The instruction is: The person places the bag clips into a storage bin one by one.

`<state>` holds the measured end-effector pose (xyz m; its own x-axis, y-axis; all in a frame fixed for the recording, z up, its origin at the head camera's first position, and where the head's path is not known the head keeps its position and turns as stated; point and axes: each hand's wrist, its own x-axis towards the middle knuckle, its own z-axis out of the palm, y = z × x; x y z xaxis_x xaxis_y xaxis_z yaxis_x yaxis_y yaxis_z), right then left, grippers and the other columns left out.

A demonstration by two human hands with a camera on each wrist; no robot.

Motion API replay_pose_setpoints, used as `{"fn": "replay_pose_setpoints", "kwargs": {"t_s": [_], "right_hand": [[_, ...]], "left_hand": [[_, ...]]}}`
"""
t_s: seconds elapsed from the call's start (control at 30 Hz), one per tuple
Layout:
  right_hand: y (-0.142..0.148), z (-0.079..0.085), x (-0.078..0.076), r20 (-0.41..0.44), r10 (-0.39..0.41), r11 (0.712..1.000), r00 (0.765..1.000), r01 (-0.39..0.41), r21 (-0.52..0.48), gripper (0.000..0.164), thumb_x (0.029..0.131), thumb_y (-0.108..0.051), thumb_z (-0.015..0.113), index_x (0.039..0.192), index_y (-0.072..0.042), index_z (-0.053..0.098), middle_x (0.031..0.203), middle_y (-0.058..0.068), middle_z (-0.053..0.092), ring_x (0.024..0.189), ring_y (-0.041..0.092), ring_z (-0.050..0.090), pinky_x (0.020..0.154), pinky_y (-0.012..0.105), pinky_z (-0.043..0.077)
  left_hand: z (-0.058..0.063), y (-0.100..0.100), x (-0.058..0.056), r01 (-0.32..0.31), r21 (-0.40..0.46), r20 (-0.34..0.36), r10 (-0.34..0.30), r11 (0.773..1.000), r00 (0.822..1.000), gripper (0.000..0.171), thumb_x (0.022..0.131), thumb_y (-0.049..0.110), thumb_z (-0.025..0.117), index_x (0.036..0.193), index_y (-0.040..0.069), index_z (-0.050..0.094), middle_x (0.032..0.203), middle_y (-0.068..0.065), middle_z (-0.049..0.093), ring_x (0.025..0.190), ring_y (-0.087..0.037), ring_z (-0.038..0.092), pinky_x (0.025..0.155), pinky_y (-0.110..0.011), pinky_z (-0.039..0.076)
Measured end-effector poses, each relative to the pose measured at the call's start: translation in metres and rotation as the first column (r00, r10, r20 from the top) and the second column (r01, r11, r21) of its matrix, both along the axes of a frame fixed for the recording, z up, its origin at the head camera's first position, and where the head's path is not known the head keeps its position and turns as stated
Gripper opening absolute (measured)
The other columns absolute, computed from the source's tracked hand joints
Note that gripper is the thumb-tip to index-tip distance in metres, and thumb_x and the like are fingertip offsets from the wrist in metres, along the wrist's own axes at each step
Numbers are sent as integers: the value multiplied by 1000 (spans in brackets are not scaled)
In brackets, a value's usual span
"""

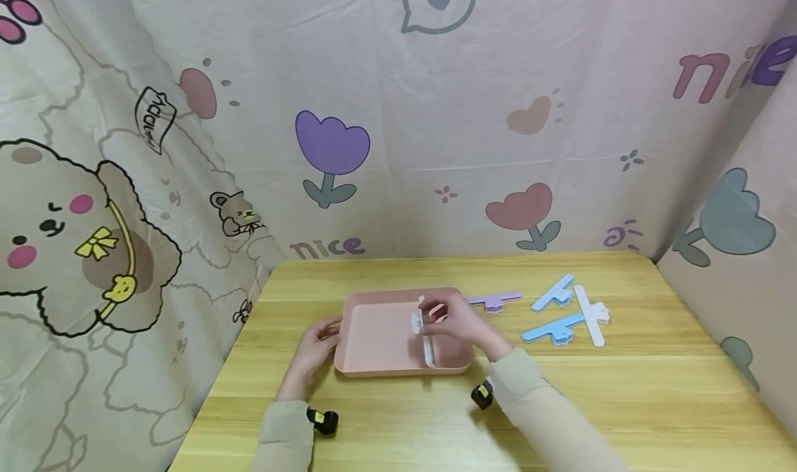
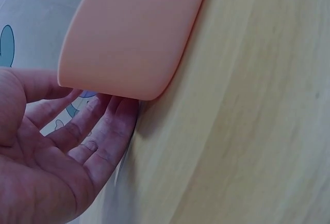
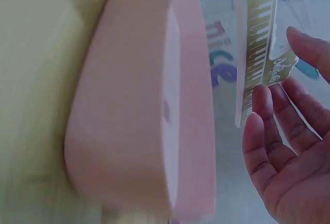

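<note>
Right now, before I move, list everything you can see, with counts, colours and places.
Table: one, yellowish wood, lower half of the head view.
Tray: one, pink, on the table.
Held clip: one, white with piano-key print, above the tray.
Purple clip: one, purple, right of the tray.
Blue clips: two, light blue, farther right.
White clip: one, white, rightmost on the table.
Cloth: panel count unclear, pale with cartoon prints, around the table.
Wrist cameras: two, black, one per wrist.
Sleeves: two, beige, on the forearms.
Left hand: one, bare, at the tray's left end.
Right hand: one, bare, pinching the held clip.
</note>
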<state>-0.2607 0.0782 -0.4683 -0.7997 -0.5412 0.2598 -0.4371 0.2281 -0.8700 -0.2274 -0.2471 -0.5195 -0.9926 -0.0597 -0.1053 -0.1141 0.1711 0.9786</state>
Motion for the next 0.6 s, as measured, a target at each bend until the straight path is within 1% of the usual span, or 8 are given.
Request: {"fn": "replay_pose_setpoints", "kwargs": {"t_s": [0.1,0.2,0.27,0.3,0.43,0.5,0.53,0.6], "right_hand": [[-18,-2,0,22,4,1000,1000,-4,0,39,75,-1,82,109,10,66,100,17,68,82,31,65,74,34,57],[-33,-3,0,78,-9,1000,997,7,24,40,76,-5,83,111,7,67,101,13,67,80,23,65,71,27,55],[-43,-4,-1,103,-9,999,995,6,31,39,77,-7,83,111,4,67,102,13,67,79,21,64,70,26,54],[-47,-4,0,114,-5,999,994,1,32,38,77,-7,83,111,4,67,102,13,67,79,20,64,71,26,54],[-65,-5,2,149,-8,999,989,3,35,37,78,-6,82,110,2,67,102,14,67,79,18,64,70,26,53],[-72,-8,2,168,-18,1000,986,14,25,37,77,-4,82,111,3,67,103,14,66,79,19,65,69,26,53],[-76,-10,1,176,-25,1000,984,22,19,37,77,-3,82,110,3,67,103,13,66,79,20,65,69,26,53],[-82,-15,-1,192,-33,999,981,33,4,38,77,-2,82,111,4,66,104,14,66,80,23,66,68,26,54]], "left_hand": [[9,2,4,18,5,6,-18,1000,1000,44,92,-10,52,136,-10,48,122,-34,54,98,-34,61,70,-38,55],[21,6,9,22,-3,10,-22,1000,1000,44,92,-11,52,135,-12,48,122,-35,54,99,-35,61,71,-39,54],[17,5,8,26,-7,-1,-26,1000,1000,43,92,-11,53,135,-12,48,121,-34,54,97,-32,62,70,-38,54],[17,5,8,23,-8,1,-23,1000,1000,43,92,-11,53,135,-12,48,121,-34,54,96,-30,62,70,-38,54],[1,1,2,5,-11,-1,-5,1000,1000,43,93,-9,53,135,-7,51,120,-29,55,93,-25,62,68,-36,54],[2,2,1,-8,-17,10,9,1000,1000,43,93,-9,52,136,-5,52,121,-27,56,93,-25,62,68,-36,54],[-2,2,0,-13,-19,8,13,1000,1000,43,93,-9,52,135,-4,52,121,-26,56,93,-25,62,67,-35,54],[-2,2,0,-13,-19,9,13,1000,1000,43,93,-9,52,135,-4,52,121,-27,56,93,-26,62,66,-35,54]]}}
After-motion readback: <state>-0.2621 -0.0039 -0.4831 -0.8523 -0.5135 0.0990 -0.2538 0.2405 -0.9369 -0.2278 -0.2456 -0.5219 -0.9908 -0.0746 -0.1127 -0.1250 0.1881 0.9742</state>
